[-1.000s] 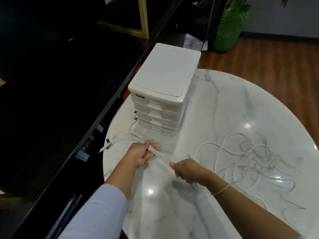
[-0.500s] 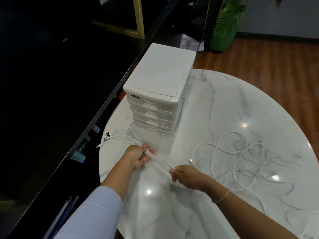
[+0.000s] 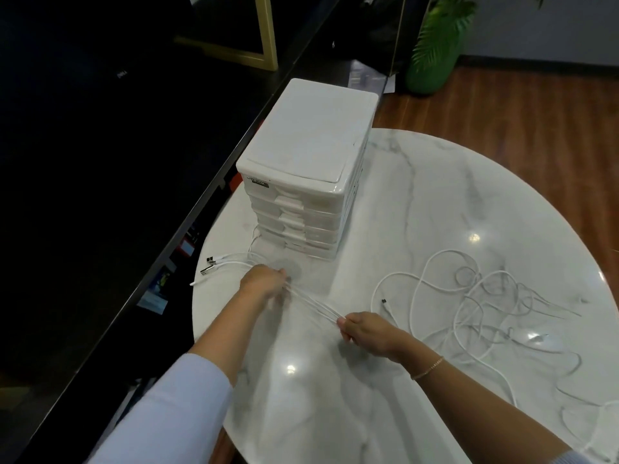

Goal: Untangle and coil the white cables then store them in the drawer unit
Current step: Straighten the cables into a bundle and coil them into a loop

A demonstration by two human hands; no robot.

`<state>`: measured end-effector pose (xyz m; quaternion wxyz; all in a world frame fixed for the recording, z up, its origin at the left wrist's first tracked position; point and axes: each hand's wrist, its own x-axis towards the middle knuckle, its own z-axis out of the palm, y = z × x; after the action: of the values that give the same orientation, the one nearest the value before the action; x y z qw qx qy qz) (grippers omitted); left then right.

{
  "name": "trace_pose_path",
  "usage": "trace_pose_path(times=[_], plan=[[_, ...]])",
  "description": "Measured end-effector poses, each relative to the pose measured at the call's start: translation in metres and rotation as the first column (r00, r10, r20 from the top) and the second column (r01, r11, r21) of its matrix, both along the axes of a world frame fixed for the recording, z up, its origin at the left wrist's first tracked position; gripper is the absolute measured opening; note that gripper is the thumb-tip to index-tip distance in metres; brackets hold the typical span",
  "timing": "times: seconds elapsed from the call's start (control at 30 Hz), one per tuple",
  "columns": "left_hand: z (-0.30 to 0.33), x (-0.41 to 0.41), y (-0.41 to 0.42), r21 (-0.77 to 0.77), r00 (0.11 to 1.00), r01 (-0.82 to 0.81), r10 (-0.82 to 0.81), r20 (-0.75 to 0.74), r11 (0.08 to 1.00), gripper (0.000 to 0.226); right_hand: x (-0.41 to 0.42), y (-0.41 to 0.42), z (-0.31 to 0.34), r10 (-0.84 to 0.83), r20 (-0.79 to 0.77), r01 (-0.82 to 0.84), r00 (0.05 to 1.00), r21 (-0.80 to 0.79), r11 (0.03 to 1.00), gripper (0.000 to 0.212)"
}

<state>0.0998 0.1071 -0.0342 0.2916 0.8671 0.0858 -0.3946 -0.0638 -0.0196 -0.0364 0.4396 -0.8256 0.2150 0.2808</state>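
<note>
Cables (image 3: 313, 304) stretch taut between our left hand (image 3: 264, 284) and right hand (image 3: 365, 333), both gripping the bundle just before the drawer unit (image 3: 308, 162), loose tangle (image 3: 485, 306) to its right, plant (image 3: 435, 45) beyond.

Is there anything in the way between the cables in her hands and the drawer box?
Nothing visible does. The white cables stretch between both hands, and bare table leads to the drawer unit. Its drawers all look closed, though.
</note>
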Motion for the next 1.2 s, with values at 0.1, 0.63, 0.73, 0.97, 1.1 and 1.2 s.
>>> trace_pose_path(times=[0.1, 0.63, 0.73, 0.97, 1.1, 1.2], plan=[[0.017, -0.037, -0.006, 0.067, 0.820, 0.208, -0.211, 0.532, 0.976, 0.043, 0.002, -0.001, 0.003, 0.023, -0.003, -0.023, 1.000, -0.038, 0.999, 0.044], [0.003, -0.060, -0.032, 0.136, 0.465, 0.835, -0.815, 0.345, 0.533, 0.058, -0.025, -0.021, 0.025, -0.063, -0.044, 0.070, 0.997, 0.183, 0.981, 0.028], [0.001, -0.065, -0.032, 0.146, 0.429, 0.839, -0.802, 0.415, 0.524, 0.052, -0.021, -0.029, 0.026, 0.091, 0.026, -0.088, 0.995, -0.112, 0.990, 0.034], [0.000, -0.059, -0.031, 0.180, 0.468, 0.770, -0.734, 0.492, 0.612, 0.055, -0.016, -0.015, 0.032, 0.284, 0.052, -0.249, 0.958, -0.347, 0.904, 0.038], [-0.002, -0.055, -0.035, 0.214, 0.441, 0.789, -0.774, 0.455, 0.576, 0.055, -0.019, -0.005, 0.036, 0.244, 0.155, -0.200, 0.957, -0.256, 0.946, 0.045], [-0.005, -0.052, -0.035, 0.196, 0.477, 0.771, -0.753, 0.453, 0.606, 0.056, -0.022, -0.020, 0.039, 0.163, 0.087, -0.155, 0.983, -0.091, 0.984, 0.039]])
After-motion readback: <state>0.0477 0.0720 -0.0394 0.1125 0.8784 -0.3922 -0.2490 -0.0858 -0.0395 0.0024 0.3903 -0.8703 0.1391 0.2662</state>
